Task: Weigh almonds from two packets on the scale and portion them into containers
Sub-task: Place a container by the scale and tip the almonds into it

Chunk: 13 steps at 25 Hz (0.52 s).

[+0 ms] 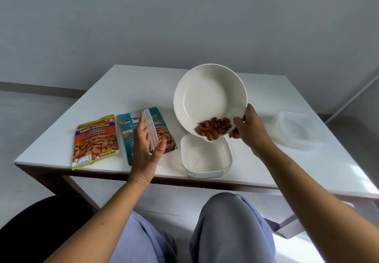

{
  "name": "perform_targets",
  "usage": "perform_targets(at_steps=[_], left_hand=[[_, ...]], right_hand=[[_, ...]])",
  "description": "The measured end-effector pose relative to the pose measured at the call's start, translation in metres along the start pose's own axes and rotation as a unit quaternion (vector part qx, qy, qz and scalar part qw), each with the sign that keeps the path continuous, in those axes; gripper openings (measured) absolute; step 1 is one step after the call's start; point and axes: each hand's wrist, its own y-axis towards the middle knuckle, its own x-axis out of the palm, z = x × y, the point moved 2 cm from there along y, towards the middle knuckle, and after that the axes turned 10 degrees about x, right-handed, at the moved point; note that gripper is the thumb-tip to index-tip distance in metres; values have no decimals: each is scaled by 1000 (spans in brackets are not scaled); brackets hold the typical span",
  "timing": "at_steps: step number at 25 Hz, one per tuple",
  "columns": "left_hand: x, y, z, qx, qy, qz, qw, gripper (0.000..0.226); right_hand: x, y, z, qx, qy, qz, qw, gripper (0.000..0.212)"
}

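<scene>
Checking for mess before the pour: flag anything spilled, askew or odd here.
No spill: the almonds sit at the lip of the tilted bowl, directly over the open container. Both packets lie flat. One oddity: no scale is in view.

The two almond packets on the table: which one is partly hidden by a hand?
The teal packet; the left hand covers its middle. The orange packet is fully visible.
</scene>
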Motion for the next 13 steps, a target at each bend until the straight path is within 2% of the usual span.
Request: perform_targets(at_steps=[5,8,13], left_hand=[[0,-1,-2,-13,-13,-2,1000,115],[0,0,-4,-19,-2,-4,1000,115],[-1,0,-10,-9,35,-3,999,110]], right_hand=[[2,-16,11,-66,9,7,998,22],[3,-21,17,-116,-24,22,993,25],[4,-25,23,-191,-7,28,981,24]])
